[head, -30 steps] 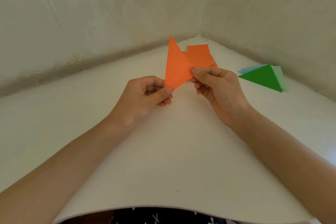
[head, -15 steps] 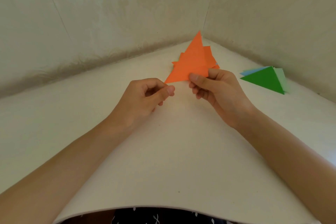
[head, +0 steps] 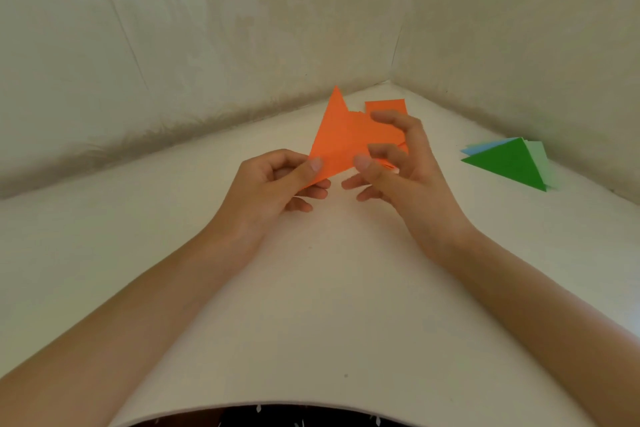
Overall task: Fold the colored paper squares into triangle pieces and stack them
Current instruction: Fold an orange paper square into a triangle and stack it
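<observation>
Now the left hand (head: 277, 180) and right hand (head: 398, 163) both pinch the orange triangle (head: 337, 139) at its lower edge, and any slack could slip its layers, skewing the crease.

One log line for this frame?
phase: fold | orange paper: held up | left hand: pinches lower corner | right hand: pinches right edge | folded stack: right
</observation>
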